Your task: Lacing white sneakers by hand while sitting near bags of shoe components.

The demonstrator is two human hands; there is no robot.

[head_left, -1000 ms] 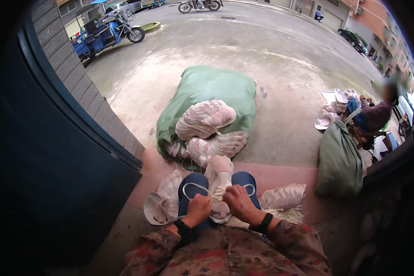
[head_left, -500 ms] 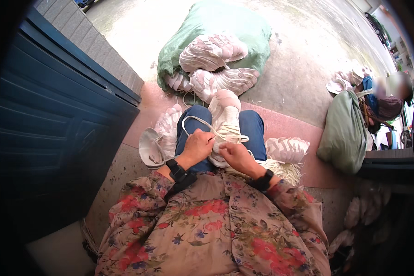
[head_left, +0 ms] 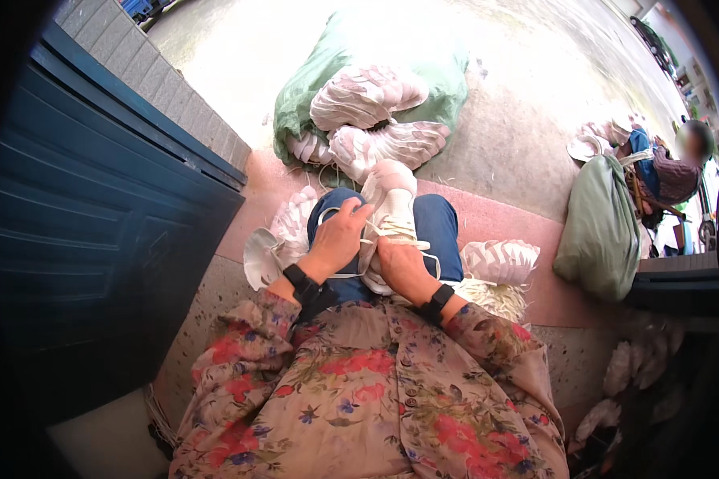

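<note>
A white and pale pink sneaker upper (head_left: 391, 191) lies between my thighs, toe pointing away from me. A cream shoelace (head_left: 436, 262) is threaded through its eyelets, with loose lengths looping out to both sides. My left hand (head_left: 339, 237) is raised at the shoe's left edge, thumb and forefinger pinched on the lace. On the shoe's opening, near the tongue, my right hand (head_left: 402, 265) is closed with bent fingers; lace comes out beside it. Its fingertips are partly hidden by the back of the hand.
Ahead, a green sack (head_left: 295, 104) spills several similar shoe uppers (head_left: 367, 96). More lie by my left leg (head_left: 264, 255) and right leg (head_left: 499, 261), next to a bundle of laces (head_left: 495, 295). A blue door (head_left: 112, 215) stands left. At right are a full green sack (head_left: 599, 227) and a seated person (head_left: 679, 172).
My left hand has lifted away from the shoe's tongue, up and slightly left. My right hand has shifted a little left and now bends over the shoe's opening.
</note>
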